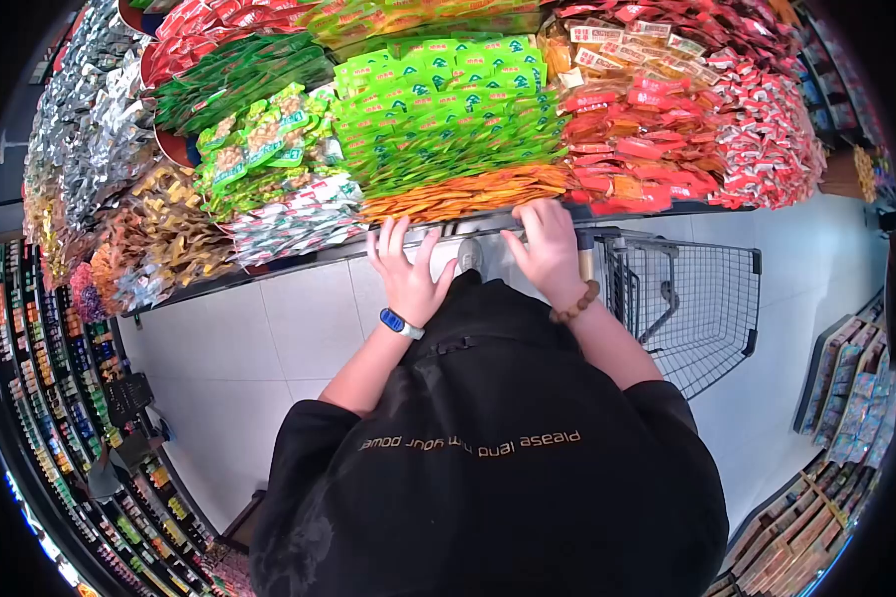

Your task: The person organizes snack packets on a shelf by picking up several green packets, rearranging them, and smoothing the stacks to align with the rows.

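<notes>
Rows of small packaged snacks fill a display in front of me. My left hand (408, 274), with a blue-faced band on its wrist, has its fingers spread at the display's front edge (314, 254), just below the orange packets (465, 193). My right hand (546, 249), wearing a beaded bracelet (575, 302), rests by the same edge, its thumb apart from its bent fingers. Neither hand holds anything visible. Bright green packets (448, 109) lie behind the orange ones, and red packets (637, 149) are to their right.
A wire shopping cart (707, 308) stands just right of my right forearm. White-and-green packets (299, 219) and brown ones (174, 224) lie on the left. Stocked shelves (60, 398) curve along the far left, and boxed goods (851, 383) stand at the right.
</notes>
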A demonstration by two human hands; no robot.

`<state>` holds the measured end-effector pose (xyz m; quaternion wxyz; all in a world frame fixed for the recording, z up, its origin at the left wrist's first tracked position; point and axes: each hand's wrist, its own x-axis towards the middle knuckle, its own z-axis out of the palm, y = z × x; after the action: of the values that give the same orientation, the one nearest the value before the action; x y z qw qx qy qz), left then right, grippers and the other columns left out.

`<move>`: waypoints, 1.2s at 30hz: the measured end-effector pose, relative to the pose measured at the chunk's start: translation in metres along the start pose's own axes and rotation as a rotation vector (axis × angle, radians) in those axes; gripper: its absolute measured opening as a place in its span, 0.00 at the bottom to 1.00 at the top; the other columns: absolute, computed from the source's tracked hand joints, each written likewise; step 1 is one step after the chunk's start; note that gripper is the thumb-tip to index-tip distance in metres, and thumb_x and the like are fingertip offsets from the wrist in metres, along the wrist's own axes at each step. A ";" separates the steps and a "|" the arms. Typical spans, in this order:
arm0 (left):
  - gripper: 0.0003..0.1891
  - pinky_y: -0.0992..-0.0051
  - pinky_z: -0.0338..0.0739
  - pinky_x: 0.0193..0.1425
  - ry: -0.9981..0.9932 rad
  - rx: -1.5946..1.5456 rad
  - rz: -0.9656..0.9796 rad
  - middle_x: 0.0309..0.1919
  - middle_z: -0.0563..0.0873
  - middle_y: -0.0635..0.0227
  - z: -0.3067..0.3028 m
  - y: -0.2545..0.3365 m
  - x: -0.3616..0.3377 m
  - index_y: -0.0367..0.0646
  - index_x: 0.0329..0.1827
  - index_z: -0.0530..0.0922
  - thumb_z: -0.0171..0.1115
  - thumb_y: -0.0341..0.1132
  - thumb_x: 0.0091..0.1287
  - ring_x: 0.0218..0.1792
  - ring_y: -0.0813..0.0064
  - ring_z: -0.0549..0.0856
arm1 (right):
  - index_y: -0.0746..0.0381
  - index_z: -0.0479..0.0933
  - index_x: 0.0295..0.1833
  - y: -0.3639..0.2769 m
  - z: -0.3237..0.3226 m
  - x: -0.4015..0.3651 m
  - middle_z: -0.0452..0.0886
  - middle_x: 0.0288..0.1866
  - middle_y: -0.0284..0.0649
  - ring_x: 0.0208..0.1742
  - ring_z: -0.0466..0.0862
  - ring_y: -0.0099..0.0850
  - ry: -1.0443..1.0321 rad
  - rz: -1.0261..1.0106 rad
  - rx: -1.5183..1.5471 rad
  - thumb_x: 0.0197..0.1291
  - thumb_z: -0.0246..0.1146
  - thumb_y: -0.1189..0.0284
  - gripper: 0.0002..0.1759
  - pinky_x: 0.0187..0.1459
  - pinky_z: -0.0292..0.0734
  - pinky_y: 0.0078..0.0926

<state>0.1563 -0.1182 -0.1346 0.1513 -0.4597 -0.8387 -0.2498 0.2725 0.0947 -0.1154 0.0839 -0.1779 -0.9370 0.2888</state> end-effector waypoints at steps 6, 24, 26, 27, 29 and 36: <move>0.58 0.24 0.36 0.72 -0.146 0.313 -0.082 0.79 0.47 0.41 0.019 -0.026 0.070 0.63 0.76 0.65 0.81 0.61 0.35 0.77 0.29 0.44 | 0.48 0.58 0.79 -0.028 -0.004 0.025 0.45 0.80 0.59 0.81 0.46 0.59 0.113 -0.080 -0.339 0.44 0.79 0.56 0.57 0.74 0.41 0.69; 0.54 0.18 0.39 0.67 -0.238 0.330 -0.038 0.80 0.51 0.51 0.028 -0.053 0.118 0.72 0.76 0.64 0.79 0.60 0.39 0.76 0.28 0.46 | 0.51 0.63 0.77 0.005 0.014 0.098 0.49 0.80 0.60 0.80 0.48 0.63 0.234 -0.203 -0.354 0.27 0.80 0.42 0.66 0.73 0.42 0.72; 0.56 0.18 0.39 0.67 -0.260 0.307 -0.038 0.80 0.51 0.51 0.027 -0.055 0.116 0.72 0.76 0.64 0.78 0.63 0.37 0.76 0.27 0.46 | 0.52 0.64 0.77 0.007 0.015 0.098 0.49 0.80 0.61 0.80 0.48 0.63 0.250 -0.215 -0.330 0.27 0.81 0.43 0.65 0.73 0.42 0.72; 0.57 0.18 0.38 0.67 -0.282 0.238 -0.057 0.80 0.50 0.51 0.020 -0.051 0.119 0.72 0.76 0.64 0.78 0.64 0.36 0.76 0.27 0.45 | 0.53 0.63 0.77 0.007 0.016 0.096 0.49 0.80 0.62 0.81 0.47 0.64 0.247 -0.220 -0.325 0.28 0.81 0.42 0.65 0.73 0.42 0.72; 0.59 0.18 0.38 0.68 -0.288 0.144 -0.061 0.80 0.50 0.51 0.017 -0.052 0.122 0.71 0.77 0.64 0.77 0.67 0.33 0.76 0.28 0.45 | 0.54 0.63 0.77 0.009 0.015 0.098 0.47 0.80 0.63 0.81 0.45 0.64 0.250 -0.236 -0.317 0.28 0.80 0.42 0.65 0.73 0.42 0.72; 0.60 0.19 0.38 0.68 -0.248 0.241 -0.037 0.80 0.50 0.52 0.030 -0.059 0.119 0.72 0.77 0.63 0.79 0.66 0.31 0.77 0.29 0.45 | 0.57 0.62 0.77 0.004 0.002 0.100 0.43 0.81 0.65 0.81 0.39 0.66 0.137 -0.229 -0.229 0.34 0.77 0.39 0.64 0.74 0.35 0.72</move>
<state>0.0427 -0.0457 -0.1186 0.0961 -0.4501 -0.8830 -0.0918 0.1805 0.1348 -0.1143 0.1590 -0.0975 -0.9700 0.1558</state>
